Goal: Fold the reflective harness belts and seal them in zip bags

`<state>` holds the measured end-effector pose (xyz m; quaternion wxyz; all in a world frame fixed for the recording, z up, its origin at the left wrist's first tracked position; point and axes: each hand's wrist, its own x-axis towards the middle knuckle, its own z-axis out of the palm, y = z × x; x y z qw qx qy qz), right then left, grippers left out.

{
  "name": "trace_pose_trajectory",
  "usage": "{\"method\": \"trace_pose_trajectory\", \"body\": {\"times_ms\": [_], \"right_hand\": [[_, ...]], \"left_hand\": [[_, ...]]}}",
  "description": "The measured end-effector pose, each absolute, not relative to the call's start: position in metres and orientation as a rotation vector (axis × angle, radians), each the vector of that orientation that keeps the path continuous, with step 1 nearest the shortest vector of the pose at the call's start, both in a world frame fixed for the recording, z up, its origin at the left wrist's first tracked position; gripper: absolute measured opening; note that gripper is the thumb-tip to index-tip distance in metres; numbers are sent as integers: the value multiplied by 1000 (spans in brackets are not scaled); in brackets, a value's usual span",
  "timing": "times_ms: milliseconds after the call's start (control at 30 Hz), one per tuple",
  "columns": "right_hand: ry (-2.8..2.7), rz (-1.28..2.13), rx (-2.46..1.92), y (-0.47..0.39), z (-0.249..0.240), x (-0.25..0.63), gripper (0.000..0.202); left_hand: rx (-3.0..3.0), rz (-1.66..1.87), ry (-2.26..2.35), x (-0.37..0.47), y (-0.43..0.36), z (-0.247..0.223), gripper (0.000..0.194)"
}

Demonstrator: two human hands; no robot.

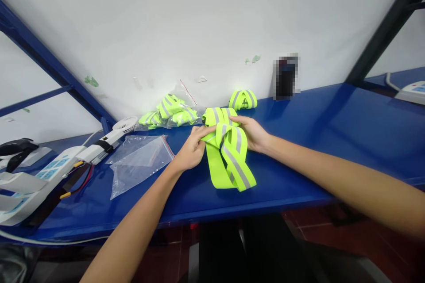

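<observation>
Left hand (192, 149) and right hand (254, 133) are near each other in the head view: the left pinches a looped fluorescent-yellow fabric strap with silver-grey stripes (237, 166), between them; the right touches it (whether gripping, I cannot tell). Flat, clear plastic bags (136, 163) lie beyond the left hand's outer side.

Blue tabletop (365, 128) under white power strip (55, 170), clear bags (129, 172), coiled yellow reflective strap (244, 96)

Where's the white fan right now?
In the head view, the fan is on the left, toward the back of the blue table, just left of the bagged bands.
</observation>
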<state>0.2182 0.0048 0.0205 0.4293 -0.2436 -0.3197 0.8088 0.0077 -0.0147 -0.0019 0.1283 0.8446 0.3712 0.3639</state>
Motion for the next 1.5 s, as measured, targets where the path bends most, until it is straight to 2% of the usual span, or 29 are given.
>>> {"method": "trace_pose_trajectory", "body": {"times_ms": [100,233,367,433,567,667,767,1000,1200,1367,1500], "right_hand": [[-793,1996,-615,6,19,218,33],[-813,1982,-591,10,13,218,31],[-789,1938,-593,15,11,220,30],[-777,1927,-600,15,13,220,30],[-774,1966,-594,11,17,219,31],[-769,1967,-572,10,18,218,31],[-769,1910,-547,11,18,220,30],[-746,1856,-496,9,24,218,30],[-723,1793,-519,13,20,218,28],[-739,1723,-539,19,13,218,22],[-804,1661,-566,20,9,217,17]], "left_hand": [[2509,1021,1106,11,-19,2,61],[2626,928,1198,19,-27,9,40],[2800,903,1306,23,-28,6,45],[2885,993,1339,23,-27,3,44],[3003,1343,1387,25,-25,0,27],[3091,1547,1288,26,-26,2,22],[3181,1595,1099,24,-27,5,23],[3106,1737,912,20,-25,1,38],[3062,1560,800,20,-22,1,35],[2873,1369,953,23,-25,4,20],[2642,1272,1075,26,-31,9,19]]}}
